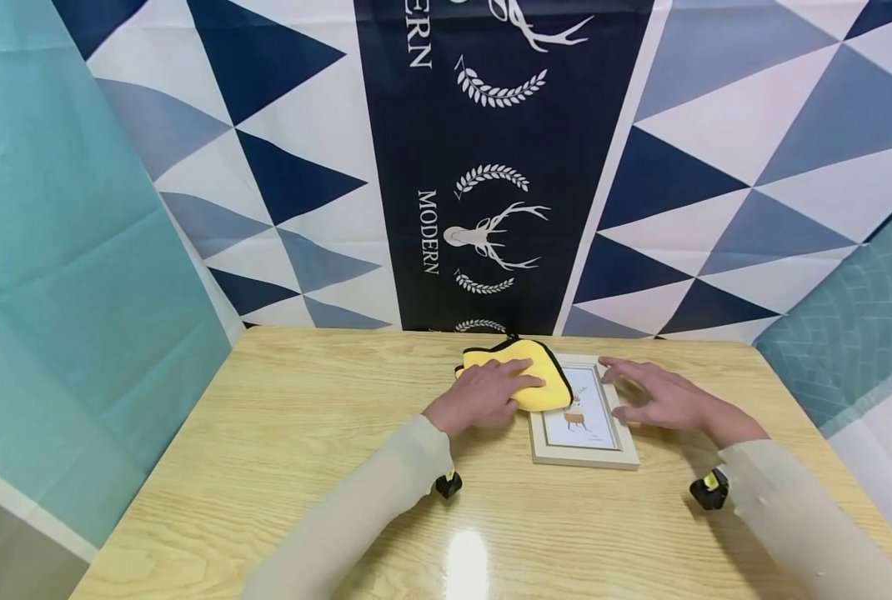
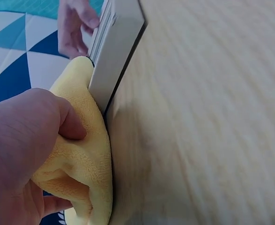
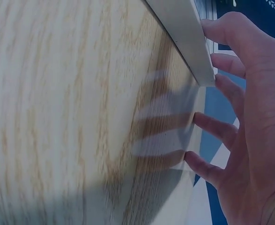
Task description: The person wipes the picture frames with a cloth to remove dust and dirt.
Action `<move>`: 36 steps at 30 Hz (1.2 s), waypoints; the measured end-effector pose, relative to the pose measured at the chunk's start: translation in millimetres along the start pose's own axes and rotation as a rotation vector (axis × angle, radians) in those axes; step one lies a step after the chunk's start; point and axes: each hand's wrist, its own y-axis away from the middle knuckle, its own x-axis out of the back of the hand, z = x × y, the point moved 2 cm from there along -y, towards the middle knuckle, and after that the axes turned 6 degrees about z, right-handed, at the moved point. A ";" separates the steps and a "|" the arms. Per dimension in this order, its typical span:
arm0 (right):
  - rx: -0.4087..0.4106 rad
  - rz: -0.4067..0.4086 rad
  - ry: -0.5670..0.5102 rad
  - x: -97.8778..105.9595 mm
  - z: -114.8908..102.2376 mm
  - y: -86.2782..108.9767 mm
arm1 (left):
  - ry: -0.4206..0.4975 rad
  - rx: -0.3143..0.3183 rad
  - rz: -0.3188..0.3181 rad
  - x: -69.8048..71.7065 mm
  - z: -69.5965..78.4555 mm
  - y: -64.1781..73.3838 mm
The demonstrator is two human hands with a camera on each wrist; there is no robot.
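A light picture frame (image 1: 588,457) lies flat on the table, with a small brown animal drawing behind its pane. Across its upper left part spreads a folded yellow cloth (image 1: 547,400) with black edging. My left hand (image 1: 483,393) holds this cloth from above, fingers spread over it; in the left wrist view the bent thumb (image 2: 72,123) digs into its folds. On the other side, my right hand (image 1: 667,398) touches the frame's right edge with its thumb and fingertips. In the right wrist view, two of its fingers (image 3: 217,129) reach down beside the frame to the table.
The wooden table (image 1: 281,450) ends at a wall hanging (image 1: 483,125) with triangles and deer heads. Teal cloth (image 1: 78,250) hangs at the left, and another patterned cloth (image 1: 851,333) at the right. Small black devices (image 1: 709,490) sit under both wrists.
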 end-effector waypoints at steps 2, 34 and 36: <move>0.000 0.002 -0.003 -0.2 -0.7 0.1 | 0.003 0.004 0.005 -0.7 -2.6 -3.5; -0.018 -0.040 -0.052 -2.3 2.9 -3.3 | 0.003 -0.036 0.018 -13.5 -0.2 2.9; -0.015 -0.035 -0.051 -1.7 1.8 -2.2 | -0.009 -0.049 0.029 -15.2 2.6 7.0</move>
